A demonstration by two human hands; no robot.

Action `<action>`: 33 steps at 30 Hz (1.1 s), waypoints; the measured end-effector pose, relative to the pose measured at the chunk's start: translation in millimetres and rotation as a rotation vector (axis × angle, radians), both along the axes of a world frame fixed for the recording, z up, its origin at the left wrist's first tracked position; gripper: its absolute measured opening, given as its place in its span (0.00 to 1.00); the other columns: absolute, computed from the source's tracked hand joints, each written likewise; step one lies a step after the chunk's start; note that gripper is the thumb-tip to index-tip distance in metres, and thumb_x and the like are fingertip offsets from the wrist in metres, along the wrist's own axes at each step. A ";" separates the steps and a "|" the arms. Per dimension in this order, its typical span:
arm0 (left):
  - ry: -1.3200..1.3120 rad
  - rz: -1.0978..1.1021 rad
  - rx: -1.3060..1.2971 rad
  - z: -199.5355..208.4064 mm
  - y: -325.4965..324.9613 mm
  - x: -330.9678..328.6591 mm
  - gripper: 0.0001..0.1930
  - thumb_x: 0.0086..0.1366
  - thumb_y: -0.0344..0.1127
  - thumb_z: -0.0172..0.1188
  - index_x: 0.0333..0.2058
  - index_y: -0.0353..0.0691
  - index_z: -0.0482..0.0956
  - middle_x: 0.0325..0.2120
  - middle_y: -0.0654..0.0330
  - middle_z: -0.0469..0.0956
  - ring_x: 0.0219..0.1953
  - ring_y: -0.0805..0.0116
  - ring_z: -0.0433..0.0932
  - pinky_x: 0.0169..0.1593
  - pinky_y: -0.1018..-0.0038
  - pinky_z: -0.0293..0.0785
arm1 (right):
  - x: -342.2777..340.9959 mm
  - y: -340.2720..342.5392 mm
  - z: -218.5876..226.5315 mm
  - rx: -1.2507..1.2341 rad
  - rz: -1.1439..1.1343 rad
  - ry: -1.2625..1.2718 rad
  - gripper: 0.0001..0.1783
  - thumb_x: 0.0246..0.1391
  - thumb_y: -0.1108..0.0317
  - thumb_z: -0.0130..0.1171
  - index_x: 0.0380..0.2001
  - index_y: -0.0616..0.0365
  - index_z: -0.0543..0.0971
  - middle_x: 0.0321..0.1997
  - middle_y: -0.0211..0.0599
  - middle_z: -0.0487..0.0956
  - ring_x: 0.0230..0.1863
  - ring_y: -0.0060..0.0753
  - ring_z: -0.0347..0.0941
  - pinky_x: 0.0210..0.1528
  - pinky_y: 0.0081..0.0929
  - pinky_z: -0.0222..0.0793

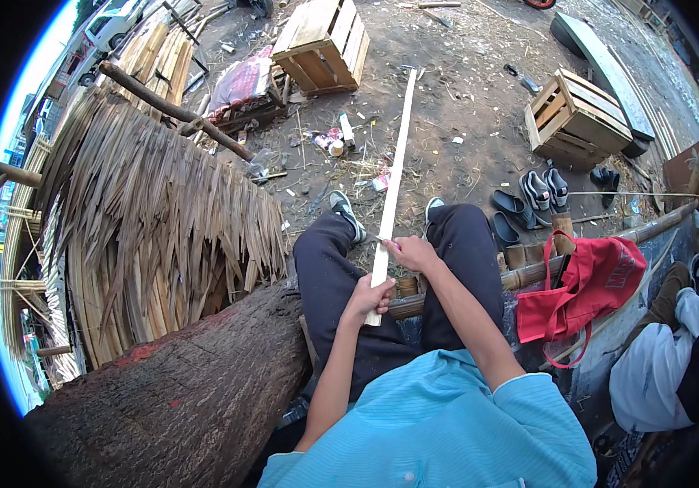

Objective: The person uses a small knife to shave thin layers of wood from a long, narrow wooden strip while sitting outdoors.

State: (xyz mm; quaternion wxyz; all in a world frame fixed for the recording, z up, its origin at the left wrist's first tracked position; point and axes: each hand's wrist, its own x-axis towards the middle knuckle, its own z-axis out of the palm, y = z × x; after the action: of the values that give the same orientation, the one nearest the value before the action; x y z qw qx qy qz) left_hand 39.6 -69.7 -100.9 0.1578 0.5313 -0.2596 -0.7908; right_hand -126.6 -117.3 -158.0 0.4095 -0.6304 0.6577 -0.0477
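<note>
A long, pale bamboo strip (396, 175) runs from between my legs out over the ground. My left hand (366, 298) is closed round its near end. Just farther along, my right hand (414, 253) is closed on a small knife whose thin blade (373, 237) lies across the strip. A bit of pinkish handle shows at the fingers; the rest is hidden in my grip. The strip's far end is close to the ground, but I cannot tell whether it touches.
A thick log (195, 382) lies at my left, beside dried palm thatch (162, 220). Wooden crates (317, 45) stand ahead. To my right are a red bag (581, 289), several shoes (535, 191) and a bamboo rail (658, 224). Another person's leg (650, 374) shows at the far right.
</note>
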 end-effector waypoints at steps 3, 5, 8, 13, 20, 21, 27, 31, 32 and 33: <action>0.003 0.006 0.005 -0.7 1.4 0.3 0.09 0.60 0.32 0.57 0.32 0.41 0.64 0.16 0.69 0.62 0.13 0.83 0.59 0.14 0.83 0.55 | 4.3 0.5 2.0 -0.050 -0.045 0.007 0.31 0.56 0.39 0.37 0.35 0.58 0.74 0.31 0.55 0.78 0.37 0.57 0.75 0.39 0.48 0.68; 0.000 0.014 -0.001 -0.5 1.0 0.3 0.09 0.60 0.32 0.57 0.32 0.41 0.64 0.16 0.69 0.62 0.13 0.83 0.59 0.13 0.83 0.55 | 2.4 0.7 3.4 -0.048 -0.044 -0.001 0.30 0.56 0.40 0.39 0.35 0.59 0.73 0.31 0.55 0.78 0.36 0.57 0.75 0.39 0.48 0.68; 0.018 0.009 -0.021 -3.4 0.6 -2.3 0.09 0.60 0.31 0.57 0.31 0.41 0.63 0.16 0.68 0.63 0.13 0.83 0.59 0.13 0.83 0.54 | 0.2 1.7 6.5 -0.051 -0.048 0.006 0.28 0.56 0.42 0.41 0.37 0.59 0.70 0.31 0.54 0.78 0.36 0.58 0.74 0.39 0.49 0.68; 0.036 0.052 0.023 -3.2 -0.8 0.7 0.08 0.60 0.31 0.57 0.33 0.40 0.65 0.16 0.68 0.64 0.12 0.83 0.59 0.13 0.83 0.55 | 4.4 8.2 14.8 -0.164 0.034 -0.029 0.25 0.57 0.45 0.41 0.38 0.59 0.67 0.31 0.54 0.77 0.36 0.57 0.74 0.38 0.48 0.67; 0.076 0.062 -0.023 -2.2 0.3 0.5 0.06 0.60 0.28 0.55 0.33 0.41 0.65 0.16 0.69 0.62 0.12 0.83 0.59 0.12 0.83 0.54 | 1.6 47.5 17.9 -0.285 0.162 -0.096 0.19 0.59 0.52 0.41 0.31 0.58 0.67 0.26 0.53 0.75 0.30 0.57 0.72 0.32 0.49 0.66; 0.071 0.055 -0.030 -0.5 1.2 0.2 0.06 0.60 0.27 0.54 0.34 0.40 0.66 0.16 0.68 0.62 0.12 0.83 0.59 0.12 0.83 0.54 | 2.1 49.5 14.5 -0.377 0.140 -0.135 0.18 0.60 0.53 0.40 0.30 0.59 0.67 0.24 0.52 0.74 0.29 0.57 0.71 0.31 0.49 0.66; 0.099 0.100 -0.015 -3.4 2.0 6.5 0.06 0.60 0.26 0.54 0.34 0.40 0.65 0.16 0.68 0.62 0.12 0.84 0.59 0.12 0.84 0.54 | 10.2 42.4 17.2 -0.267 0.283 0.020 0.19 0.61 0.53 0.37 0.31 0.58 0.68 0.22 0.51 0.76 0.26 0.56 0.74 0.28 0.51 0.68; 0.126 0.091 -0.008 -9.7 3.0 7.9 0.06 0.61 0.26 0.53 0.35 0.39 0.66 0.16 0.69 0.62 0.12 0.84 0.58 0.12 0.83 0.52 | 7.0 26.6 14.6 -0.268 0.318 0.109 0.21 0.61 0.51 0.35 0.32 0.59 0.68 0.19 0.51 0.75 0.24 0.55 0.74 0.26 0.49 0.68; 0.126 0.091 -0.009 -8.3 2.8 7.3 0.06 0.61 0.26 0.53 0.35 0.39 0.66 0.16 0.69 0.62 0.12 0.84 0.58 0.12 0.83 0.52 | 2.0 19.9 8.7 -0.268 0.318 0.110 0.21 0.61 0.51 0.35 0.32 0.59 0.68 0.19 0.51 0.75 0.24 0.55 0.74 0.26 0.49 0.68; 0.108 0.073 -0.010 -6.6 3.6 5.6 0.07 0.61 0.26 0.53 0.36 0.38 0.66 0.16 0.69 0.61 0.12 0.85 0.57 0.12 0.83 0.52 | -5.4 12.8 3.7 -0.268 0.306 0.151 0.22 0.61 0.51 0.35 0.32 0.59 0.69 0.19 0.51 0.75 0.24 0.55 0.74 0.26 0.49 0.69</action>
State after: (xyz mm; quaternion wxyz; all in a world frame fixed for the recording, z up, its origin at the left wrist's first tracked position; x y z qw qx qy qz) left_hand 45.1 -66.0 -107.5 0.2031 0.4963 -0.2352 -0.8106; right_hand -131.9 -104.5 -154.3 0.2743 -0.7735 0.5708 -0.0247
